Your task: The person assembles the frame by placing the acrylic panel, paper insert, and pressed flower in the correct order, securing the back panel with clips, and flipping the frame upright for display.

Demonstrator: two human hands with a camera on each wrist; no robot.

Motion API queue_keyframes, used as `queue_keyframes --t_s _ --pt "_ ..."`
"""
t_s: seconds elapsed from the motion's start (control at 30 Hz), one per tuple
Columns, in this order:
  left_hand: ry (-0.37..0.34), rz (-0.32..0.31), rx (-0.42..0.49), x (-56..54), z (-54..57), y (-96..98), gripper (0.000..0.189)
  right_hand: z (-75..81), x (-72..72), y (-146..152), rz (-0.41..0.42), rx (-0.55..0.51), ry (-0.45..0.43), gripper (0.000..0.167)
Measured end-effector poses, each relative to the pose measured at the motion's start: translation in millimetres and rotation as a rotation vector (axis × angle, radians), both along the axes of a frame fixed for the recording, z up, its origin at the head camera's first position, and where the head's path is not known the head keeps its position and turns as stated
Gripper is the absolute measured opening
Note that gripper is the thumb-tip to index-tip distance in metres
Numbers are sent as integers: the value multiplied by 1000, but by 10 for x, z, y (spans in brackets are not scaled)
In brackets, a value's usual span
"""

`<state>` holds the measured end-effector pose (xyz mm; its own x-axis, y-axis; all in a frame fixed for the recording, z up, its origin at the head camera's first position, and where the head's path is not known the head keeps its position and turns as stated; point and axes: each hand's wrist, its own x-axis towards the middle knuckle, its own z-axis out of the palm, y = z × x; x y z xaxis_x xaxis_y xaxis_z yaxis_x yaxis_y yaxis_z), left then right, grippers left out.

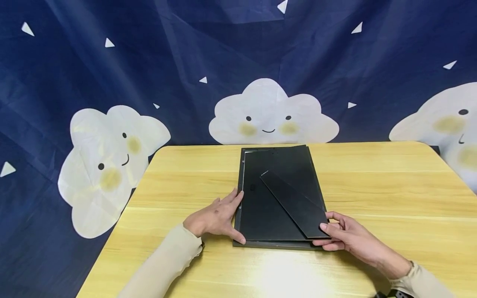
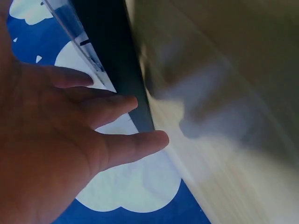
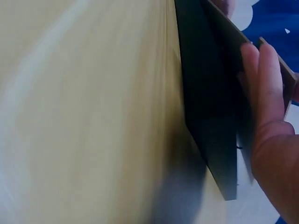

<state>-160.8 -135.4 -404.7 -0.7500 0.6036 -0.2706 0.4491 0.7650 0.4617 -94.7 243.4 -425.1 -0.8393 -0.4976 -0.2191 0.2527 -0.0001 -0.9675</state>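
Note:
A black picture frame lies face down on the table, its black backing board resting in it slightly skewed, with the near right corner raised above the rim. A flat easel leg slants across the board. My right hand pinches that corner, thumb on top of the leg and fingers beneath the board; in the right wrist view, fingers reach between raised panels above the frame's side. My left hand, fingers spread, touches the frame's left edge. In the left wrist view it is beside the dark frame side.
The light wooden table extends around the frame on both sides. Behind it hangs a dark blue cloth printed with smiling clouds and white triangles. Bright glare falls on the table's near middle.

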Motion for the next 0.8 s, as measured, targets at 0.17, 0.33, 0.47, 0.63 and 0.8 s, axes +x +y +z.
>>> queue_keyframes --t_s 0.17,0.33,0.47,0.63,0.8 --pt "29 11 -55 23 16 19 123 52 -19 10 44 63 9 75" --pt "50 19 -71 37 -1 23 116 84 -22 14 34 116 27 68" --pt "79 22 -75 45 -20 26 114 115 -37 3 13 239 68 64" --pt "112 21 -83 52 -42 23 113 142 -59 -26 12 399 146 61" --pt "134 15 -81 52 -58 22 112 145 -76 -35 18 530 231 57"
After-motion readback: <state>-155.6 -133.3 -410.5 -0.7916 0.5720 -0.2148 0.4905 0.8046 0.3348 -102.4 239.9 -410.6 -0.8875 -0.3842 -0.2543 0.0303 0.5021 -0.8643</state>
